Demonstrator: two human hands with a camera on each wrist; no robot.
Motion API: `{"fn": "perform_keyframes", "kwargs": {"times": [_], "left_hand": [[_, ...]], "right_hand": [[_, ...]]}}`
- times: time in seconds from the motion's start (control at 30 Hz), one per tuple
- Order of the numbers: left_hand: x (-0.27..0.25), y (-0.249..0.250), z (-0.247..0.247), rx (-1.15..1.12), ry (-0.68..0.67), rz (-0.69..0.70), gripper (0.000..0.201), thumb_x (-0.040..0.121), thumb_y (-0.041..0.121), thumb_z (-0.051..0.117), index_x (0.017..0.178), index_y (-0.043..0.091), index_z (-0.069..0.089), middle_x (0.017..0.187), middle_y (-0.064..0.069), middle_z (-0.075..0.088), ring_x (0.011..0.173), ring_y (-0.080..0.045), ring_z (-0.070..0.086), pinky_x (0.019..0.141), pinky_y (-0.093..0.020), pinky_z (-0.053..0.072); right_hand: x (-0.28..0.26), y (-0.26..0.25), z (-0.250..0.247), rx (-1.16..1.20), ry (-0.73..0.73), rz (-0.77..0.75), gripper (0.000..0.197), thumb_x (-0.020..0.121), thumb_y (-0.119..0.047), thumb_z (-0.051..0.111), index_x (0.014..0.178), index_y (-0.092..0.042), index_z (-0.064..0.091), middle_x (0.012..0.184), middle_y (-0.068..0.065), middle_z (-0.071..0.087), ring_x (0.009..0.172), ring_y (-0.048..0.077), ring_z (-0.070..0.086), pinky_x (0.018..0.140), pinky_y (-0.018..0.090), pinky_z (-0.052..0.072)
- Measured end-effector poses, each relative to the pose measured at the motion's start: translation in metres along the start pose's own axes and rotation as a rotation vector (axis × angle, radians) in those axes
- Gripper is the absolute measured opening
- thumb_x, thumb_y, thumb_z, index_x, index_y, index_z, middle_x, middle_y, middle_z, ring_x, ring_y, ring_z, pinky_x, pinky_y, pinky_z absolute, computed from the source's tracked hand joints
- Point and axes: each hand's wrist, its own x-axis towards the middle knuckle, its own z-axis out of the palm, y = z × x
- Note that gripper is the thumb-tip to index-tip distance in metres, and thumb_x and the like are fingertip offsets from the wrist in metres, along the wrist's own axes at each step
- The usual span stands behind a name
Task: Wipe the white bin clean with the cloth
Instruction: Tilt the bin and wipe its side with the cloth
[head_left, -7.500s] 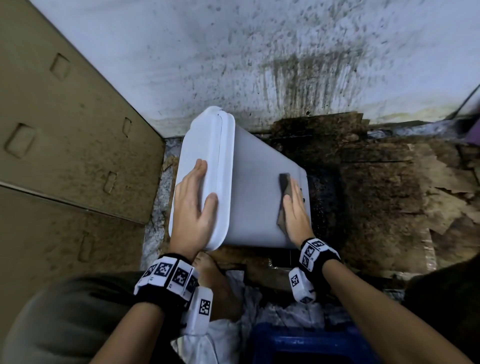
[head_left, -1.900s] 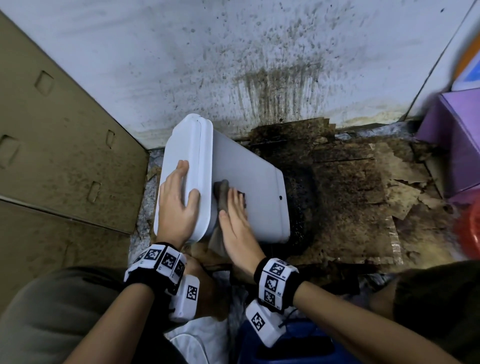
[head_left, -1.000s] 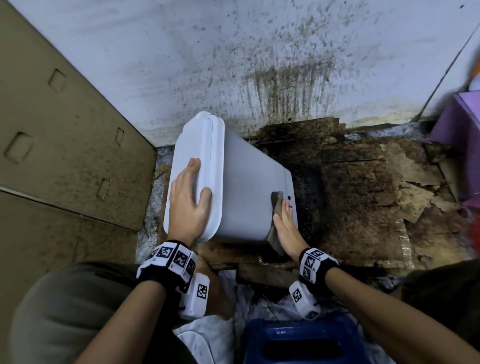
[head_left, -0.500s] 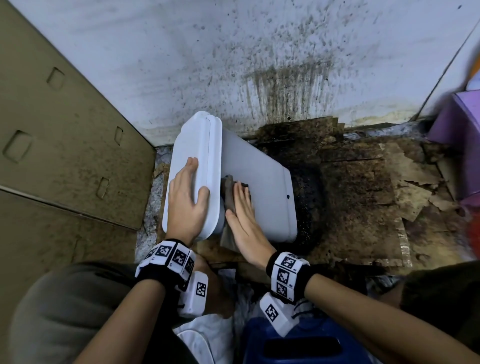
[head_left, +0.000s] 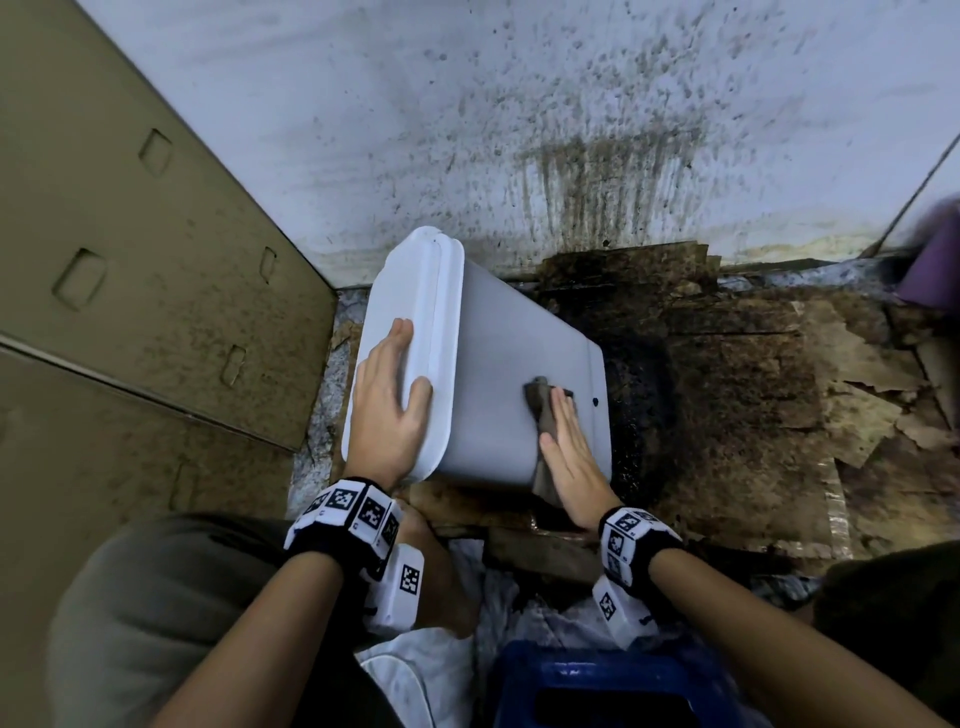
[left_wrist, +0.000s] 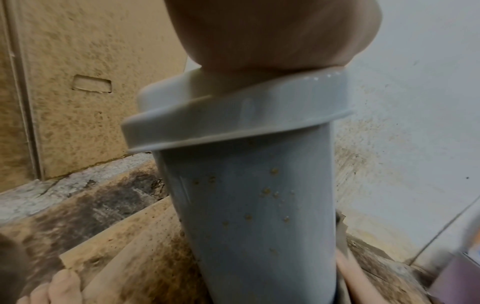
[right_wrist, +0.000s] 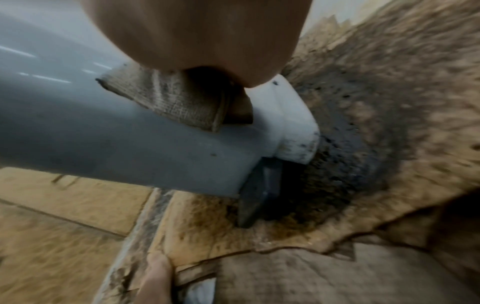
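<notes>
White bin (head_left: 498, 395) under flat left hand (head_left: 387, 410) (right hand (head_left: 569, 452) flat on cloth (head_left: 540, 402))

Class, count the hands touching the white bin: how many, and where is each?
2. The left hand rests on the white bin's lid end; the right hand presses the cloth against its side.

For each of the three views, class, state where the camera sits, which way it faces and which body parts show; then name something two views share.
Head: above, looking down at the white bin, the cloth, left hand and right hand, plus forearms.
Left wrist: low, facing the bin's lid; palm, toes.
Right wrist: facing along the bin's side at the cloth; palm, a toe.
Shared: all show the bin.
</notes>
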Motion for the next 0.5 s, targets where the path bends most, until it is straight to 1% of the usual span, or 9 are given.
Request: {"fn": "perform_keyframes", "kwargs": {"times": [0.07,0.1,0.17,0.2,0.3,0.5], "left_hand": [[0.000,0.000,0.002,0.000,0.002,0.011,0.062,0.094,0.031,0.043,0.153,0.014,0.038,0.158,0.000,0.040,0.145,-0.013,0.033,0.121,-0.043,0.027],[0.001,0.000,0.003,0.004,0.004,0.021,0.062,0.094,0.031,0.043,0.153,0.012,0.039,0.158,-0.001,0.040,0.145,-0.014,0.033,0.121,-0.042,0.027],[0.001,0.001,0.005,0.001,0.006,0.033,0.062,0.093,0.030,0.044,0.152,0.011,0.041,0.158,-0.001,0.041,0.145,-0.014,0.034,0.121,-0.041,0.026],[0.001,0.001,0.005,-0.002,0.007,0.034,0.062,0.093,0.030,0.044,0.152,0.011,0.041,0.158,-0.001,0.041,0.145,-0.014,0.034,0.122,-0.040,0.026],[0.001,0.000,0.004,0.003,0.010,0.029,0.062,0.093,0.030,0.043,0.152,0.012,0.040,0.158,-0.001,0.040,0.146,-0.014,0.033,0.122,-0.038,0.025],[0.001,0.003,0.005,0.020,0.019,0.032,0.062,0.093,0.029,0.042,0.153,0.012,0.039,0.158,0.000,0.040,0.145,-0.015,0.033,0.122,-0.032,0.023]], "right_hand": [[-0.002,0.017,-0.006,0.032,-0.012,0.136,0.056,0.111,-0.023,0.023,0.156,-0.021,-0.012,0.165,-0.005,-0.018,0.153,0.007,-0.015,0.116,0.011,-0.012],[-0.002,0.024,-0.010,0.084,-0.006,0.224,0.058,0.111,-0.025,0.024,0.158,-0.020,-0.010,0.166,-0.004,-0.017,0.153,0.007,-0.014,0.115,0.012,-0.011],[-0.001,0.036,-0.014,0.173,0.005,0.378,0.061,0.110,-0.031,0.025,0.159,-0.018,-0.009,0.168,-0.001,-0.015,0.153,0.009,-0.013,0.117,0.019,-0.010],[0.000,0.039,-0.015,0.195,-0.001,0.423,0.062,0.110,-0.033,0.025,0.159,-0.017,-0.010,0.168,-0.001,-0.015,0.153,0.010,-0.014,0.119,0.023,-0.009],[0.004,0.035,-0.012,0.225,0.000,0.469,0.061,0.111,-0.032,0.022,0.159,-0.016,-0.011,0.167,-0.003,-0.017,0.153,0.013,-0.018,0.121,0.029,-0.011],[0.011,0.000,0.001,0.265,0.119,0.479,0.062,0.109,-0.027,0.026,0.159,-0.014,-0.008,0.168,-0.001,-0.012,0.154,0.014,-0.014,0.124,0.031,-0.010]]}}
